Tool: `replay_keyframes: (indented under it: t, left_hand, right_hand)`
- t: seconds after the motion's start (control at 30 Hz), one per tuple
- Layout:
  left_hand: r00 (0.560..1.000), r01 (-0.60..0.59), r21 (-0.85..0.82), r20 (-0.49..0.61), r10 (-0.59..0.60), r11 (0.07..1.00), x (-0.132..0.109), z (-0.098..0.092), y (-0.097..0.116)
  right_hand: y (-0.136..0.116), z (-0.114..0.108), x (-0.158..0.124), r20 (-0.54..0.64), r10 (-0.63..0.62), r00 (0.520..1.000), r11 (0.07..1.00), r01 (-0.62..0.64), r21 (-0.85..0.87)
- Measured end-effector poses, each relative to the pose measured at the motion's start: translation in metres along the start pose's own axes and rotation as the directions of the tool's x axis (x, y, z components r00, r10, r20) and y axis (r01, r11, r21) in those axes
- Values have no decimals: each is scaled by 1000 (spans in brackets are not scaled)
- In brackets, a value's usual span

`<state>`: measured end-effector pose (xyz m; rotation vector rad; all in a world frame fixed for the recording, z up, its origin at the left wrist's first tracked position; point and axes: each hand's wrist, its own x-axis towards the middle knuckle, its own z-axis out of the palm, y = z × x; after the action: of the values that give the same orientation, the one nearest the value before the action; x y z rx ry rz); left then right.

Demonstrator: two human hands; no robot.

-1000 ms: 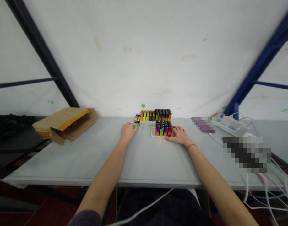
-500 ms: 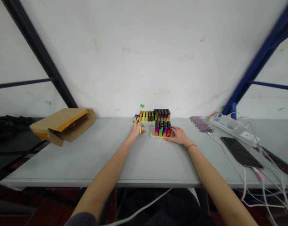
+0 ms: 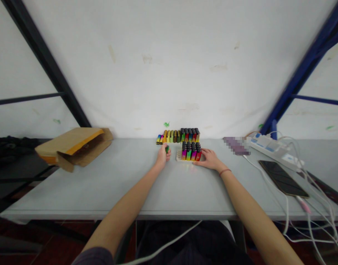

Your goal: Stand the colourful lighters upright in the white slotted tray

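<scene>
My left hand (image 3: 162, 156) is closed around a small green lighter (image 3: 167, 148), held just left of a white tray (image 3: 179, 157). Several bright rainbow-coloured lighters (image 3: 191, 150) stand upright in the right part of that tray. My right hand (image 3: 209, 158) rests on the table with fingers against the tray's right end. Behind them, a longer row of lighters (image 3: 180, 135) stands along the wall.
An open brown cardboard box (image 3: 72, 145) lies at the table's left. At the right are a white power strip (image 3: 274, 149), a dark phone (image 3: 283, 177) and several trailing white cables (image 3: 309, 217). Blue and black frame posts flank the white wall.
My left hand picked up a lighter near the back row and moved right with it toward the tray. The right hand stayed by the tray.
</scene>
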<state>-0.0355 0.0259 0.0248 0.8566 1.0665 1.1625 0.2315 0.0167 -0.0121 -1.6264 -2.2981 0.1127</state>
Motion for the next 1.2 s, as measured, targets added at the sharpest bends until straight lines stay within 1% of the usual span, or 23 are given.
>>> replay_keyframes:
  t: [0.2, 0.33, 0.6, 0.73, 0.83, 0.9, 1.0, 1.1, 1.2]
  left_hand:
    - [999, 35, -35, -21, -36, 999, 2, 1, -2]
    - [998, -9, -68, -56, 5, 998, 2, 0, -5]
    - [997, -42, -91, -61, 36, 995, 4, 0, -9]
    - [998, -53, -131, -35, 49, 990, 7, -2, -9]
    - [995, -97, -154, -6, 97, 983, 8, -3, -9]
    - [991, -130, -176, -2, 132, 976, 8, -2, -8]
    - [988, -150, -208, -9, 152, 966, 8, -2, -4]
    - [990, -131, -214, 18, 138, 968, 7, -3, -1]
    - [995, -60, -204, 72, 76, 977, 7, -4, 0]
  right_hand:
    - [0, 2, 0, -24, -7, 1000, 1000, 8, 15]
    - [1, 3, 0, -35, -8, 999, 999, 9, 31]
    - [4, 5, 1, -16, -9, 1000, 999, 10, 45]
    - [5, 5, 1, -10, -7, 1000, 999, 7, 43]
    - [5, 5, 1, -19, -6, 1000, 999, 7, 45]
    - [5, 5, 1, -21, -9, 1000, 999, 9, 46]
    - [5, 5, 1, -20, -6, 1000, 999, 7, 41]
    - [5, 5, 1, -19, -5, 1000, 999, 6, 36]
    - [5, 5, 1, -15, -7, 1000, 1000, 8, 28]
